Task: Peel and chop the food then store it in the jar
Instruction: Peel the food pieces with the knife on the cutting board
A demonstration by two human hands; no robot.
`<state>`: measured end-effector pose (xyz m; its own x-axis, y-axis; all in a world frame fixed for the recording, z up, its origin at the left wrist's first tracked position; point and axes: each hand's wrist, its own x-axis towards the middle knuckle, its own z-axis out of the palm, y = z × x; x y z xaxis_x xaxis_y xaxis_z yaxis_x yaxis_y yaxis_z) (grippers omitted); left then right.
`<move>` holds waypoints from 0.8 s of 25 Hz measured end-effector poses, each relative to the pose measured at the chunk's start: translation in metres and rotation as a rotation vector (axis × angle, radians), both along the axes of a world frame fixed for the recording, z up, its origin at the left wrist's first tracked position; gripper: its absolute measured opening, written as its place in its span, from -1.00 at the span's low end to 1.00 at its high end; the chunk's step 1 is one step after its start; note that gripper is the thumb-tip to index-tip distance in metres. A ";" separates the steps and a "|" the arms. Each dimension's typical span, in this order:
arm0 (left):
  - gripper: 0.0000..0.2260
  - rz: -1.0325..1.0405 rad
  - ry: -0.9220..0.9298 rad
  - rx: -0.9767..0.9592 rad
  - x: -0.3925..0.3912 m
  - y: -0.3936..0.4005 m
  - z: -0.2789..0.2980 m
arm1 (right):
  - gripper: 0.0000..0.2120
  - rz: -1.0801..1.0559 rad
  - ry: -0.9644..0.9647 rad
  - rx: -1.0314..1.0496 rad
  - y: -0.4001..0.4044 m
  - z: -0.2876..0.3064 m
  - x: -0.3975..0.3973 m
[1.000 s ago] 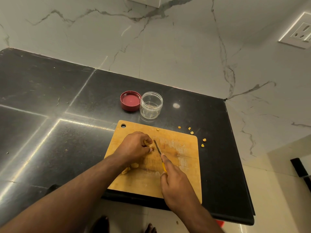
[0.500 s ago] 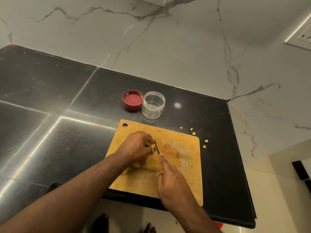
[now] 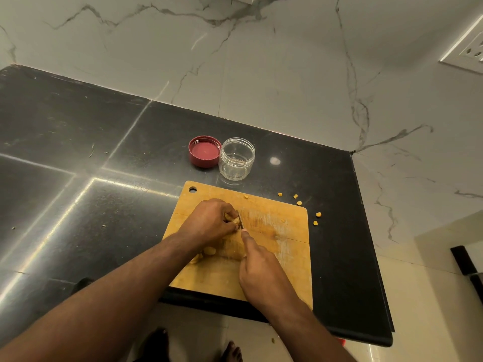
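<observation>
A black stone tabletop point(image 3: 78, 152) against a marble wall carries a wooden cutting board point(image 3: 290, 259). The left hand point(image 3: 209, 220) curls its grip around a small pale-yellow piece of food point(image 3: 233, 220); the right hand point(image 3: 261, 270) holds a knife point(image 3: 241, 222), blade hard against the left fingertips point(image 3: 232, 227), so a slip could nick them. Cut bits point(image 3: 299, 203) already lie off the board near the tabletop's edge and could roll to the floor. The empty jar point(image 3: 236, 158) and its red lid point(image 3: 204, 151) wait behind the board.
</observation>
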<state>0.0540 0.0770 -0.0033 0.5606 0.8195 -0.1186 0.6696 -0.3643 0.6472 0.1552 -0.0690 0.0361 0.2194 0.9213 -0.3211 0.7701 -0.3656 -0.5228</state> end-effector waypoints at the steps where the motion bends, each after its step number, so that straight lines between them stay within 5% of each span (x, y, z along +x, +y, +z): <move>1: -0.72 0.010 -0.005 -0.011 0.000 -0.001 0.000 | -0.47 -0.013 0.012 0.005 -0.005 -0.001 -0.001; 14: -0.73 0.035 -0.013 -0.092 -0.002 0.001 0.000 | -0.52 -0.182 0.188 0.068 -0.054 0.009 0.013; 20: -0.77 0.192 -0.190 -0.236 -0.011 0.007 0.002 | -0.52 -0.158 0.150 0.011 -0.044 0.002 0.023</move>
